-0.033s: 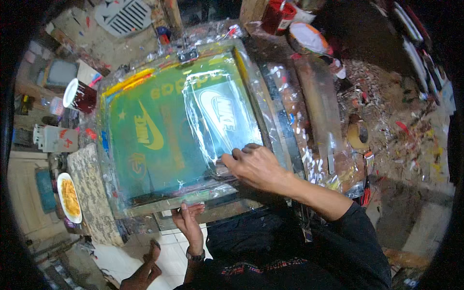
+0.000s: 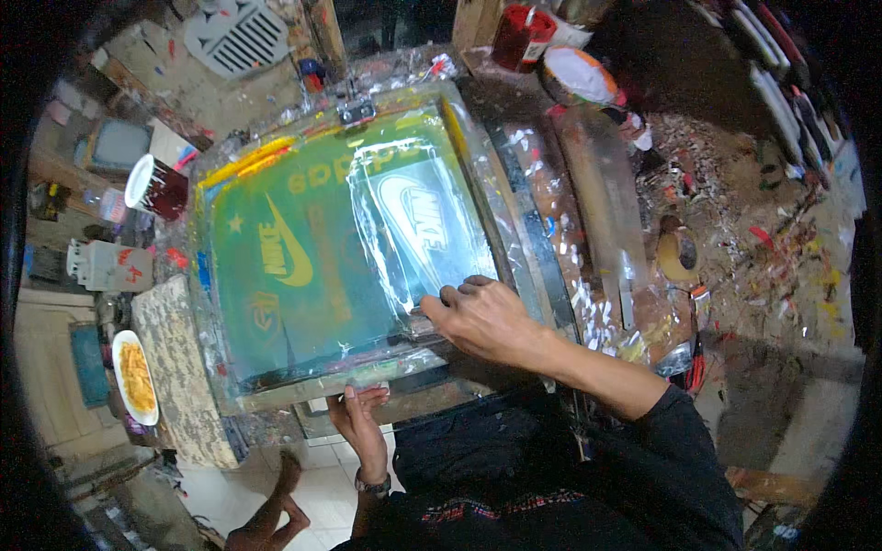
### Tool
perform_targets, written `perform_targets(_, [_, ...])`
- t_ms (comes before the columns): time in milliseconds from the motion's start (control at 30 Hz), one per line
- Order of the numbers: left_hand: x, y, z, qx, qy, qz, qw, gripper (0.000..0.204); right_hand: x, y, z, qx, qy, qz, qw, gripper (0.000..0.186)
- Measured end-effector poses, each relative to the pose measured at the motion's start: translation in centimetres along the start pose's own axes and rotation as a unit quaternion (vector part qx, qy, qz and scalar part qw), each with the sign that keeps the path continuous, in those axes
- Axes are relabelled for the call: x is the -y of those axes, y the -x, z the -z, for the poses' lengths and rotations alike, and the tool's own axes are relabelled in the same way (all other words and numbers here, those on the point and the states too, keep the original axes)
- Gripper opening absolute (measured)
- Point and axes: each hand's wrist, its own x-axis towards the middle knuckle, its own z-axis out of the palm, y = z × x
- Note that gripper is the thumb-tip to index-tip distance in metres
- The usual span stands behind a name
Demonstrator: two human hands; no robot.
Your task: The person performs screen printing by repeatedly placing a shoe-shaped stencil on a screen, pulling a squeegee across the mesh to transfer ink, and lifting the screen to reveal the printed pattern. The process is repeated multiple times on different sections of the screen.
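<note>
A screen-printing frame [image 2: 303, 393] with green mesh lies on the bench in front of me. Wet white ink [image 2: 386, 275] coats the right part of the mesh, over a swoosh-shaped design; a yellowish one shows at left. At the near end of the ink, my right hand [image 2: 482, 317] is closed, knuckles up, around a squeegee [image 2: 424, 332] mostly hidden beneath it. My left hand [image 2: 363, 427], with a dark watch on the wrist, grips the frame's near edge between thumb and fingers.
A dark red tub [image 2: 167, 193] with a white rim stands left of the frame. Below it are a white jug [image 2: 108, 266] and an oval dish of yellow food [image 2: 137, 378]. A tape roll [image 2: 678, 254] lies at right. Bare feet [image 2: 276, 514] show lower left.
Both hands keep their grips, with almost no movement on the frame. The surroundings shift slightly in the picture, and the bare feet at lower left have changed pose a little.
</note>
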Motion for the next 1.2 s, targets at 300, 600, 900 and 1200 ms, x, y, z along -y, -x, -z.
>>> perform_targets(300, [-2.9,0.3,-1.1,0.052,0.047,-0.109,0.992,0.034,2.7,2.9,2.1,-0.290,0.093,-0.109,0.946,0.043])
perform_targets(600, [-17.1,-8.7,-7.7,-0.015,-0.041,-0.448,0.893,0.043,0.3,-5.1,20.4,-0.484,0.136,0.016,0.864,0.057])
perform_targets(900, [-9.1,-28.6,-17.8,0.132,-0.624,-0.446,0.628,0.049,-2.1,-9.3,35.1,-0.184,0.017,-0.115,0.976,0.076])
perform_targets(1200, [-7.7,-19.2,-2.2,-0.155,-0.313,-0.314,0.883,0.038,-4.1,-14.1,36.9,-0.218,0.151,-0.027,0.964,0.073])
